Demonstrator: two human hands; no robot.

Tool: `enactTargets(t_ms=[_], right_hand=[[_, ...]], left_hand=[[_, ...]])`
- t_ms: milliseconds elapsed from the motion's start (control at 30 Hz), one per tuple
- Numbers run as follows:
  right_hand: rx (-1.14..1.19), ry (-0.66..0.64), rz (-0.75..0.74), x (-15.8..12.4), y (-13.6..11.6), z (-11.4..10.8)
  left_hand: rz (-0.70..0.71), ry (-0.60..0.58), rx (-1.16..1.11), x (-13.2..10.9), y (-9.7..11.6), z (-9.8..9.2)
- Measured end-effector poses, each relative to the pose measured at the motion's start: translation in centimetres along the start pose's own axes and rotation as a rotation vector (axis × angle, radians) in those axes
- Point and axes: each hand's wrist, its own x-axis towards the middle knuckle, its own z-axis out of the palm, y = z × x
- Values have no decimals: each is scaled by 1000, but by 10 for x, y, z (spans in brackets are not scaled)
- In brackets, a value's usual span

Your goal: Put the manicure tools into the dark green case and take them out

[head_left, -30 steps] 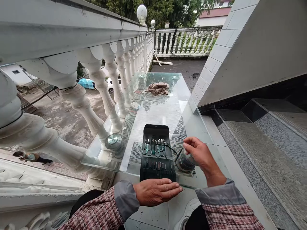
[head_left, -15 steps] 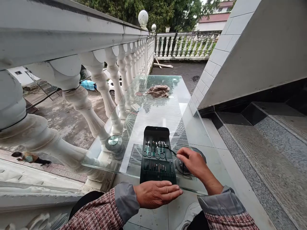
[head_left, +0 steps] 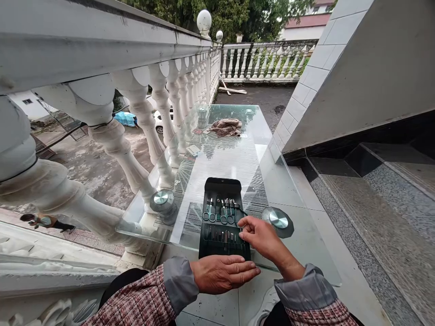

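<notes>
A dark green manicure set case (head_left: 222, 183) lies unfolded on the glass table (head_left: 288, 194). Its upper half holds two pairs of small scissors (head_left: 227, 213) and nail clippers (head_left: 232, 203); slim metal tools (head_left: 226, 236) sit in the lower pocket. My left hand (head_left: 224, 274) is at the case's near edge, fingers stretched out, holding nothing. Over the case's right edge, my right hand (head_left: 261, 237) has its thumb and forefinger curled toward each other; what they hold, if anything, cannot be made out. A thin dark strap (head_left: 240, 209) sticks out just above those fingers.
A crumpled brown cloth (head_left: 226, 127) lies at the table's far end, with a card (head_left: 193, 150) nearer on the left. A white balustrade (head_left: 136, 108) runs along the left, and stone steps (head_left: 360, 213) rise on the right. Below the railing, a person (head_left: 47, 222) is outside.
My right hand has moved left, from beside the case to over its right edge. The strap that ran to its fingertips now shows above them. My left hand stays nearly still.
</notes>
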Motion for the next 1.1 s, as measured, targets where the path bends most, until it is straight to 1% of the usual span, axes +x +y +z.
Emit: enactTargets(t_ms=[133, 267, 367, 467, 600, 700, 933, 1100], right_hand=[[-22, 12, 21, 3, 1, 1], [-53, -12, -7, 3, 3, -1], [-55, -5, -8, 3, 2, -1], [4, -8, 42, 4, 0, 0], [155, -3, 113, 8, -1, 2], [176, -5, 78, 13, 0, 3], [103, 21, -32, 19, 0, 1], [120, 32, -56, 30, -3, 2]], left_hand=[[2, -7, -19, 0, 0, -2], [1, 0, -33, 1, 0, -2], [-2, 7, -27, 1, 0, -1], [-16, 6, -29, 1, 1, -1], [-36, -13, -41, 2, 1, -3], [-35, -12, -35, 3, 0, -4], [-48, 5, -47, 4, -1, -6], [-39, 3, -78, 6, -2, -7]])
